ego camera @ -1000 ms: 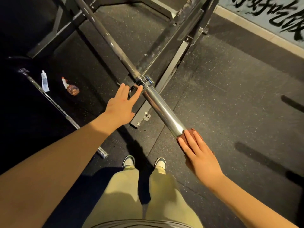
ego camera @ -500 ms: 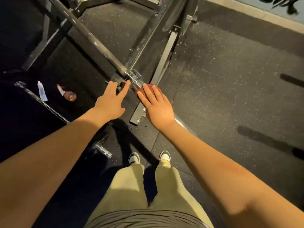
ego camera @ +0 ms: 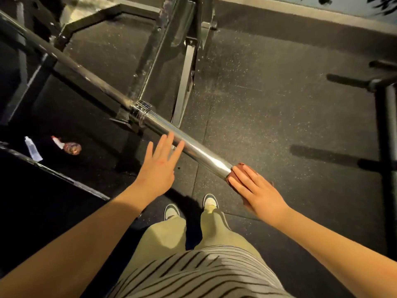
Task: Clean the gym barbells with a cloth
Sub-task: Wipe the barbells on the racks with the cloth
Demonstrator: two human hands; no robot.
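At the outer end of the barbell [ego camera: 189, 145], the right hand [ego camera: 257, 190] presses a reddish cloth [ego camera: 237, 169] down, fingers flat; the left hand [ego camera: 159, 166] (spread, holding nothing) hovers by the barbell. Pushed further outward, the cloth could slip off.

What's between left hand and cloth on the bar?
Only bare chrome sleeve between the left hand and the cloth under the right hand, in head view.

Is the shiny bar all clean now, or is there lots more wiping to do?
Partly. The chrome sleeve gleams, so it looks wiped. Right now the right hand presses the reddish cloth over its end, with the left hand open beside it. The long dark shaft looks dull and smudged, so that is probably left to clean.
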